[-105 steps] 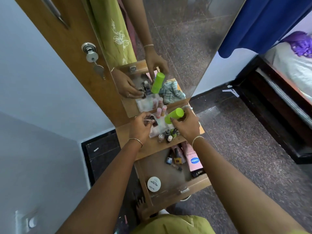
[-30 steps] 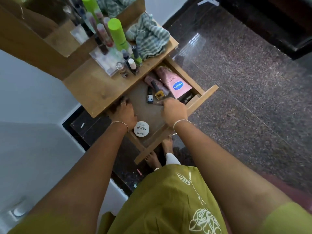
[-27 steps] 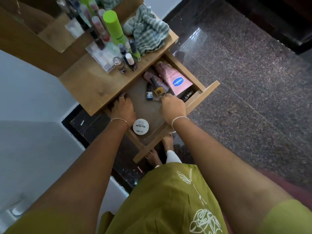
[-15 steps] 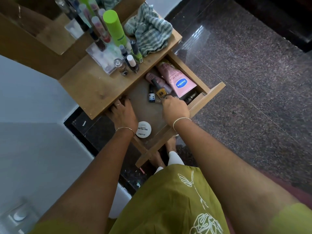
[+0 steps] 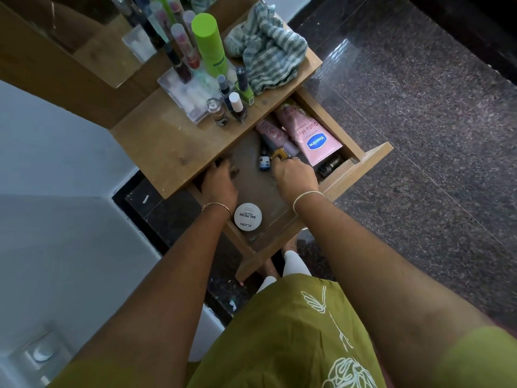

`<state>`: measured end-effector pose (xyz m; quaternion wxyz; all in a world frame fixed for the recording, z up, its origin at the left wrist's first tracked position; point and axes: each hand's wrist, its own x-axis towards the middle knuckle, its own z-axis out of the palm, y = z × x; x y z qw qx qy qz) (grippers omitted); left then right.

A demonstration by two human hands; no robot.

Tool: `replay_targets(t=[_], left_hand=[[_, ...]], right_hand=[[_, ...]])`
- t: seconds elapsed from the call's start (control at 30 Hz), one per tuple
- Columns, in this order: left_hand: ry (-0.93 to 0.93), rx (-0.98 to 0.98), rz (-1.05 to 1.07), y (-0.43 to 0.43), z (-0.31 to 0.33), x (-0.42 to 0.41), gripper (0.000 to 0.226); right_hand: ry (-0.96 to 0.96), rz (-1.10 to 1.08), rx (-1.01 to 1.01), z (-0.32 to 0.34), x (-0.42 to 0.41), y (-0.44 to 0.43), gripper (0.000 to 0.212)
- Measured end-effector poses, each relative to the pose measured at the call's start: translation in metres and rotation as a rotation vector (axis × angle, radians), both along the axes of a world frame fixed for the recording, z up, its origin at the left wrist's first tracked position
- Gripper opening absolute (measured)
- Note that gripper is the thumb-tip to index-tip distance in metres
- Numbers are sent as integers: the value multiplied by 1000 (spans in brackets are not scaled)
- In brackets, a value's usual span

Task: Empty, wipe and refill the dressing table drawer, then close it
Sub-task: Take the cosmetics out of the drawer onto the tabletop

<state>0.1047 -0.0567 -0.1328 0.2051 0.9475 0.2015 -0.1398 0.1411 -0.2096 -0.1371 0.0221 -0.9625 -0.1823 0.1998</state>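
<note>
The wooden drawer [image 5: 353, 175] of the dressing table stands pulled open. Inside lie a pink Vaseline tube [image 5: 310, 135], a smaller pink tube [image 5: 272, 133], a small blue bottle [image 5: 263, 160], a dark bottle [image 5: 330, 165] and a white round nail polish tin [image 5: 248, 217]. My right hand [image 5: 293, 177] is in the drawer, its fingertips curled onto a yellow nail polish bottle [image 5: 279, 154]. My left hand [image 5: 219, 186] rests in the drawer's left side, with its fingers partly hidden under the tabletop edge.
On the tabletop [image 5: 159, 147] stand a green spray can [image 5: 209, 43], a clear organiser [image 5: 181, 91] with tubes, several nail polish bottles [image 5: 235, 105] and a crumpled striped cloth [image 5: 268, 60]. A mirror rises behind them. Dark granite floor [image 5: 419, 135] lies to the right.
Both hands came down from the tabletop, leaving the green can there, and went into the drawer. In the last second my right hand slid forward to the yellow bottle; my left hand barely moved.
</note>
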Motion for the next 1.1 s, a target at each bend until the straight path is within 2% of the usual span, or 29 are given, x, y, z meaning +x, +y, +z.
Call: replay_targets(t=[0.13, 0.3, 0.47, 0.6, 0.77, 0.9, 1.1], left_hand=[[-15, -87, -73, 1, -2, 0, 37], [-39, -168, -80, -7, 7, -9, 32], [-40, -331, -153, -20, 39, -20, 47], [-105, -409, -37, -23, 71, -28, 55], [-294, -592, 164, -2, 109, -25, 42], [-429, -576, 274, 18, 136, -13, 30], [-553, -591, 400, 46, 166, 11, 24]], right_hand=[[34, -33, 57, -3, -3, -2, 48], [129, -196, 167, 17, -6, -5, 42], [135, -281, 301, 47, -16, -6, 46], [131, -331, 476, 75, -20, -7, 41], [162, -425, 718, 115, -12, -8, 33], [119, -516, 884, 148, 1, 3, 27], [17, -458, 918, 187, 34, 37, 23]])
